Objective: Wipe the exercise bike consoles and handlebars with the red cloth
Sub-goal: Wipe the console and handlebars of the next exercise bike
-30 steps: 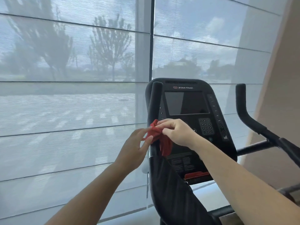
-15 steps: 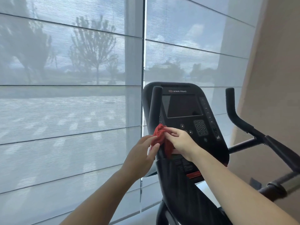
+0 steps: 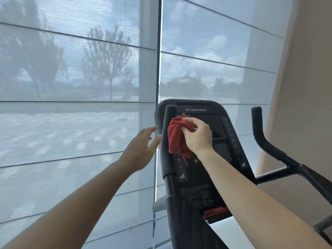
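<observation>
Right hand [image 3: 198, 136] pinches the bunched red cloth [image 3: 177, 136] against the left side of the console [image 3: 203, 159], beside the near left handlebar [image 3: 168, 141]. Left hand [image 3: 142, 150] hovers splayed and empty, just left of that bar. By my judgement wiping is under way: keypad and screen look unfinished, and the far right handlebar [image 3: 260, 133] is untouched. No containers are visible.

Cloth [image 3: 177, 135] between left handlebar [image 3: 168, 141] and console [image 3: 228, 141].

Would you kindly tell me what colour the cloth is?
Red; the cloth, bunched in the right hand, shows best in the head view.
</observation>
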The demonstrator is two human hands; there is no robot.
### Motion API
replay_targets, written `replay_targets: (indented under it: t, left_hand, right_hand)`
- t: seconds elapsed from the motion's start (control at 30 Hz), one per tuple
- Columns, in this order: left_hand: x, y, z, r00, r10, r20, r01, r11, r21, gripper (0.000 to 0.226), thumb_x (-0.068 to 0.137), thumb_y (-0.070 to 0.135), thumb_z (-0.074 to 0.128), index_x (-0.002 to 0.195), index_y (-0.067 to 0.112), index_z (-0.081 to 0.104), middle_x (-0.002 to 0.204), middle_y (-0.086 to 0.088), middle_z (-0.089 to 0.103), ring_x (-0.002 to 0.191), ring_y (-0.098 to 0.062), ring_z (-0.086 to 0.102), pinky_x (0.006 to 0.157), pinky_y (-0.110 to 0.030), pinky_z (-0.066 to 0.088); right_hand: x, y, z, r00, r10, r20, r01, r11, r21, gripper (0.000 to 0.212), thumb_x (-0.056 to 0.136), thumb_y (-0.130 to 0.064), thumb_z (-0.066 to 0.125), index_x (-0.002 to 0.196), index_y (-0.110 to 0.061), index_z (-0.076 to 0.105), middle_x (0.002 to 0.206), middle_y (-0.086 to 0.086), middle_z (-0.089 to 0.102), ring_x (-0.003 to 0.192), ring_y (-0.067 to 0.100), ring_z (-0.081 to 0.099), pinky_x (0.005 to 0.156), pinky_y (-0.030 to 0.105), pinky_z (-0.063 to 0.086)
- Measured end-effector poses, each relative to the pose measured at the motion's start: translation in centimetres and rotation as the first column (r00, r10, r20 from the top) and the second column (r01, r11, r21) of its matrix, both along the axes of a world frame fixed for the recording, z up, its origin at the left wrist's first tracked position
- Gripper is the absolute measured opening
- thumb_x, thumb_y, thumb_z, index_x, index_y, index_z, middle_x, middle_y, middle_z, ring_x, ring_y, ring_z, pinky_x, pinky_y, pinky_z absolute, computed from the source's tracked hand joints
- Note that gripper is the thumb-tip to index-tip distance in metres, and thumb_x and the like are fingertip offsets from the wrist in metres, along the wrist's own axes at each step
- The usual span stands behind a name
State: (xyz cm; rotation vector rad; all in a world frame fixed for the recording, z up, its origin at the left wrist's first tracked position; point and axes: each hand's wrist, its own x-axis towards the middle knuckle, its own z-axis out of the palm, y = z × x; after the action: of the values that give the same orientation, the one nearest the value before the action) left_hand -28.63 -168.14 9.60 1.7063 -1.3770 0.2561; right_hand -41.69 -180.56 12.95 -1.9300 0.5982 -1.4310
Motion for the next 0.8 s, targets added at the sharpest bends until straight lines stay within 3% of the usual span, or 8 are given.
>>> replay_targets:
  t: [0.1,0.17,0.27,0.4,0.5,0.6,0.67,0.8]
  left_hand:
    - [0.8,-1.1,2.0,0.999,0.023,0.042,-0.024,1.000,0.017,0.050,0.094,0.045,0.037,0.139,0.025,0.035,0.142,0.004,0.041,0.114,-0.008,0.050,0.092,-0.022,0.032]
    - [0.9,-2.1,3.5,0.997,0.015,0.080,-0.017,1.000,0.023,0.051,0.095,0.044,0.036,0.142,0.024,0.032,0.145,0.004,0.038,0.120,-0.010,0.047,0.095,-0.022,0.031]
    - [0.9,-3.7,6.3,0.989,-0.004,0.147,-0.003,0.999,0.045,0.050,0.097,0.041,0.033,0.145,0.026,0.028,0.151,0.006,0.030,0.132,-0.011,0.036,0.103,-0.019,0.023]
    - [1.0,-5.3,8.2,0.973,-0.035,0.226,-0.002,0.987,0.161,0.049,0.100,0.039,0.024,0.145,0.022,0.027,0.154,0.008,0.024,0.140,-0.005,0.018,0.104,-0.013,0.009]
    - [0.9,-5.5,7.5,0.983,-0.055,0.174,0.030,0.989,0.146,0.048,0.100,0.038,0.022,0.145,0.022,0.028,0.153,0.009,0.024,0.139,-0.003,0.017,0.103,-0.012,0.009]
    - [0.6,-5.5,7.1,0.990,-0.056,0.131,0.039,0.991,0.128,0.048,0.100,0.040,0.021,0.145,0.024,0.026,0.154,0.011,0.022,0.138,-0.002,0.017,0.100,-0.011,0.009]
    - [0.5,-5.6,7.1,0.990,-0.050,0.130,0.032,0.990,0.135,0.049,0.100,0.040,0.021,0.145,0.024,0.026,0.154,0.011,0.021,0.137,-0.001,0.018,0.100,-0.011,0.010]
    - [0.3,-5.9,6.8,0.993,-0.033,0.114,0.019,0.992,0.122,0.050,0.100,0.040,0.021,0.146,0.023,0.024,0.154,0.009,0.020,0.138,-0.003,0.018,0.102,-0.013,0.009]
  right_hand:
    - [1.5,-0.1,0.6,1.000,0.025,0.011,-0.024,0.998,-0.054,0.033,0.082,-0.016,0.067,0.115,-0.019,0.065,0.109,-0.006,0.066,0.098,0.005,0.058,0.089,0.005,0.038]
    - [2.1,0.0,0.1,0.998,0.062,-0.029,-0.064,0.995,-0.073,0.038,0.081,-0.020,0.068,0.119,-0.021,0.063,0.109,-0.006,0.067,0.100,0.006,0.059,0.086,0.002,0.037]
    - [1.9,-0.2,-1.3,0.991,0.098,-0.092,-0.102,0.994,-0.039,0.049,0.076,-0.024,0.074,0.123,-0.025,0.060,0.111,-0.007,0.068,0.101,0.005,0.059,0.092,0.016,0.043]
    - [0.8,-1.0,-3.2,0.971,0.154,-0.185,-0.160,0.987,-0.018,0.041,0.074,-0.023,0.076,0.113,-0.027,0.066,0.104,-0.009,0.071,0.091,-0.001,0.061,0.087,0.012,0.045]
    - [0.7,-1.2,-2.7,0.977,0.180,-0.114,-0.177,0.983,0.040,0.032,0.076,-0.019,0.074,0.106,-0.028,0.069,0.097,-0.012,0.071,0.089,-0.002,0.063,0.088,0.018,0.049]
    - [1.3,-1.2,-1.2,0.989,0.149,-0.019,-0.148,0.988,0.049,0.029,0.079,-0.017,0.069,0.106,-0.027,0.069,0.092,-0.015,0.070,0.080,-0.008,0.060,0.078,0.003,0.044]
    - [1.6,-1.0,-1.3,0.986,0.155,-0.062,-0.153,0.988,0.035,0.033,0.078,-0.019,0.070,0.109,-0.029,0.068,0.091,-0.016,0.069,0.081,-0.005,0.060,0.073,-0.002,0.039]
    - [0.9,-0.6,-3.4,0.962,0.161,-0.220,-0.161,0.987,0.018,0.038,0.073,-0.023,0.076,0.110,-0.029,0.067,0.094,-0.012,0.070,0.086,0.002,0.063,0.082,0.009,0.042]
